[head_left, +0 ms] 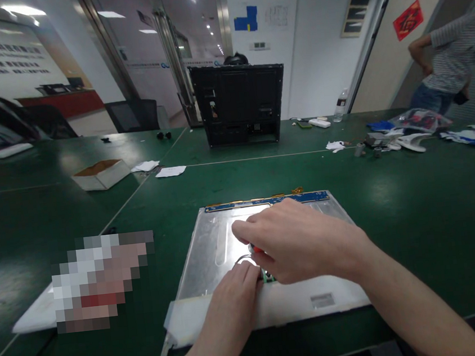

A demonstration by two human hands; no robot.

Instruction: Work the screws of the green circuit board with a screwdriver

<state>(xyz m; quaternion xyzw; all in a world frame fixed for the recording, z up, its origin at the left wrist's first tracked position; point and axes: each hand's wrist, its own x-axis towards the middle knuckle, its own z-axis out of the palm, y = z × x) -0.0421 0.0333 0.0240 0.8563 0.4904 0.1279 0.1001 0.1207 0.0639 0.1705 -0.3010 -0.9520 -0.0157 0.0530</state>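
A flat display panel [195, 261] with a silvery metal back lies in front of me. A blue circuit strip [232, 206] runs along its far edge and a white strip [291, 302] along its near edge. My right hand [293, 240] is closed above the panel's middle around a red-handled tool [253, 248], mostly hidden in the fist. Below it, my left hand [238, 288] presses its bunched fingers at a small green circuit board [268, 276], partly covered by both hands. A thin dark wire [242, 257] curves beside the left fingertips.
The green table [416, 227] carries a black monitor-like frame [240, 104] at the back, an open white box [102, 175] and papers [171, 172]. A partly blurred white item [33, 313] lies left. Bagged parts [420, 120] and a bottle [341, 105] are right; a person [453, 53] stands behind.
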